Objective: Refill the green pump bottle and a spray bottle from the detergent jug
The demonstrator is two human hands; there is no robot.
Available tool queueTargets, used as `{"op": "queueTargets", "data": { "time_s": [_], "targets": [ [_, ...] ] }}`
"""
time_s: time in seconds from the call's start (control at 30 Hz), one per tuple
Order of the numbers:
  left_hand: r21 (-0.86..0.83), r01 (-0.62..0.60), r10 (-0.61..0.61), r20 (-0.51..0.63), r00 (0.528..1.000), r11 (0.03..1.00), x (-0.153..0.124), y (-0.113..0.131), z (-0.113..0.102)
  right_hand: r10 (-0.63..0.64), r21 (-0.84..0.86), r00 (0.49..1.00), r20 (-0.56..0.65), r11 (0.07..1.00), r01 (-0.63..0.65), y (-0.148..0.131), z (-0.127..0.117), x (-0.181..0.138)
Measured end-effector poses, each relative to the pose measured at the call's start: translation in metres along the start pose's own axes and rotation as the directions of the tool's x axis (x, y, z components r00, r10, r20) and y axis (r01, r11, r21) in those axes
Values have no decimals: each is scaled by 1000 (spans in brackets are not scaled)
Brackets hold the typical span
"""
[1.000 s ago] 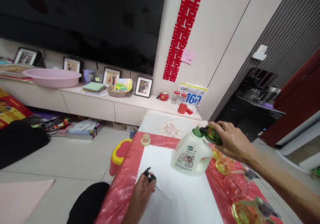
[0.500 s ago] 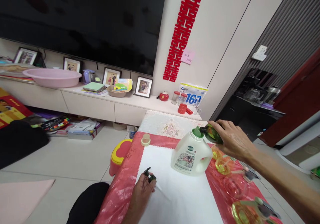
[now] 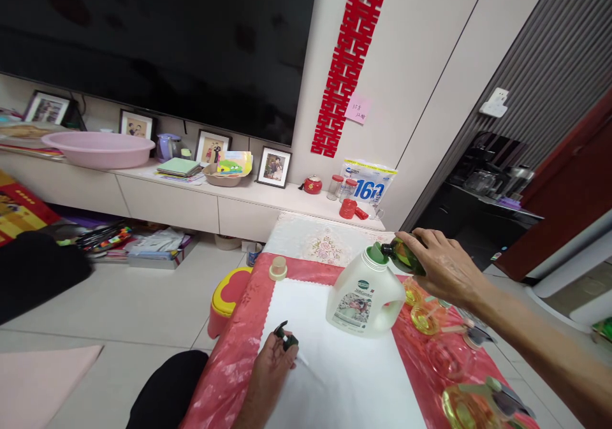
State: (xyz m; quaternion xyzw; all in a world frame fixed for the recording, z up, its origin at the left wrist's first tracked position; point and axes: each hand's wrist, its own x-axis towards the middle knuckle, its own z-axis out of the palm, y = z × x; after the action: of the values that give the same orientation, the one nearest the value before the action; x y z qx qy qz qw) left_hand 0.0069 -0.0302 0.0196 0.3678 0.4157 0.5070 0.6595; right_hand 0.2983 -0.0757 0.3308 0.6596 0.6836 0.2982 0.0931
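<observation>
Bottle tipped over jug mouth

Small dark green translucent plastic bottle [image 3: 404, 256] lies almost on its side in the right hand [image 3: 444, 268], its neck resting at the green funnel-like mouth [image 3: 377, 253] of the large white plastic jug with a moulded handle [image 3: 364, 292]. The right grip is clenched around the bottle's body, fingers over the top and thumb below. The bottle looks light and thin-walled, so a hard squeeze would likely dent it; any liquid on its skin would make it slippery, and the mid-body hold seems the safest one. The jug stands upright on a white cloth [image 3: 335, 378] spread across the worktop with a pink-red plastic cover [image 3: 229, 365]. I judge the jug fairly stiff and heavier than the bottle if filled, best taken by its handle on the right side.

The left hand [image 3: 270, 371] rests on the cloth near the worktop's near edge, its grip closed on a dark green pump-spray head [image 3: 285, 338] with its thin tube trailing to the right.

Several clear yellow-tinted bottles [image 3: 425, 317] lie on the cover just beside the right forearm, and a round beige cap [image 3: 278, 268] sits near the far left corner of the cloth.
</observation>
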Motion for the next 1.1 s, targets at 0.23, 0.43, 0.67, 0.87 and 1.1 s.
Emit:
{"op": "queueTargets", "data": {
  "time_s": [0.23,0.43,0.67,0.87,1.1],
  "targets": [
    [-17,-25,24,-46,999,1000,-3,0,4,-19,-27,1000,-9,999,19,-2,-4,1],
    [-26,17,-16,31,999,1000,1,-1,-4,-42,-35,999,-5,999,42,-1,-3,2],
    [-13,59,-58,77,995,998,6,-4,-8,-99,-94,995,-16,991,97,-1,-6,5],
    [-7,51,-50,80,996,999,5,-4,-9,-147,-153,989,-30,978,141,2,-7,8],
    [-2,52,-52,84,995,999,6,-6,-10,-193,-222,981,-21,957,184,4,-13,12]
  ]
}}
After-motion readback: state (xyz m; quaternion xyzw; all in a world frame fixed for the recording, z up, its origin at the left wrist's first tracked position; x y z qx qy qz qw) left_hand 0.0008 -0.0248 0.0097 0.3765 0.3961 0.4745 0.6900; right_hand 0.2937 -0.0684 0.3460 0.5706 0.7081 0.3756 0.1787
